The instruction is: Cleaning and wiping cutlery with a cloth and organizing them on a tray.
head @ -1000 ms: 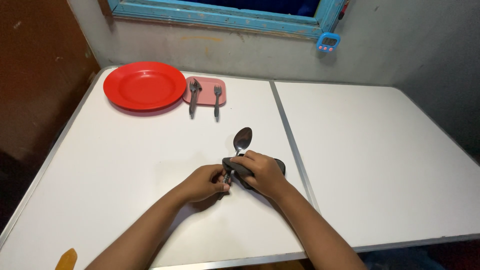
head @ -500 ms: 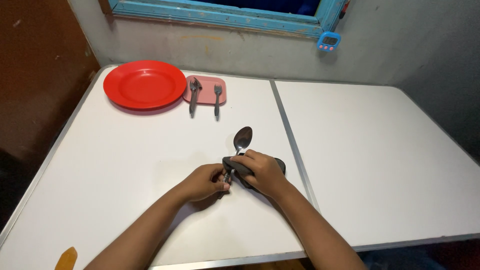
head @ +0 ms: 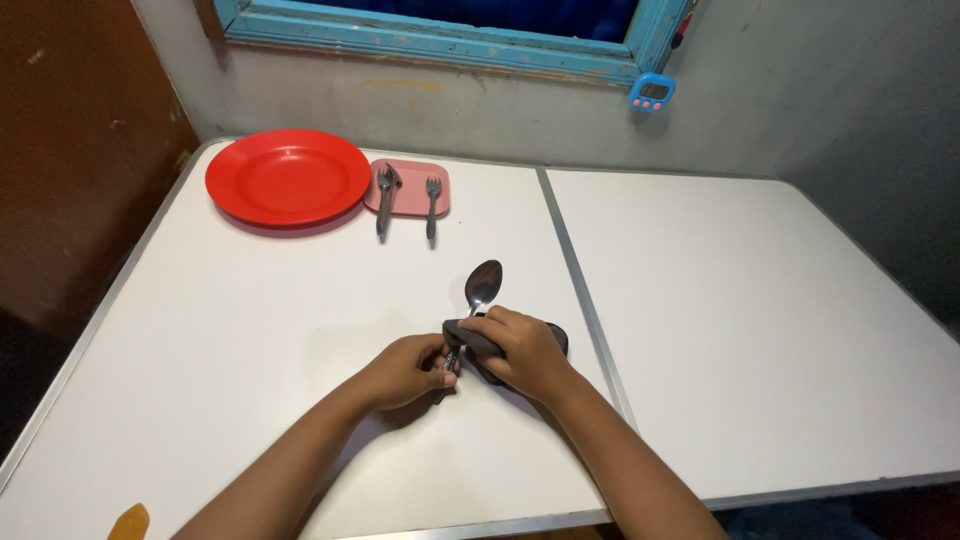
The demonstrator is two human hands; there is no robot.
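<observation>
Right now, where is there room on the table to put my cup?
The right table half, past the middle seam, is bare. So is the stretch between the red plate and the hands. It's crowded around the spoon, both hands, and the pink tray with two forks.

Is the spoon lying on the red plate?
No. The spoon sits mid-table, its handle held by the left hand and right hand, far from the red plate at the back.
</observation>
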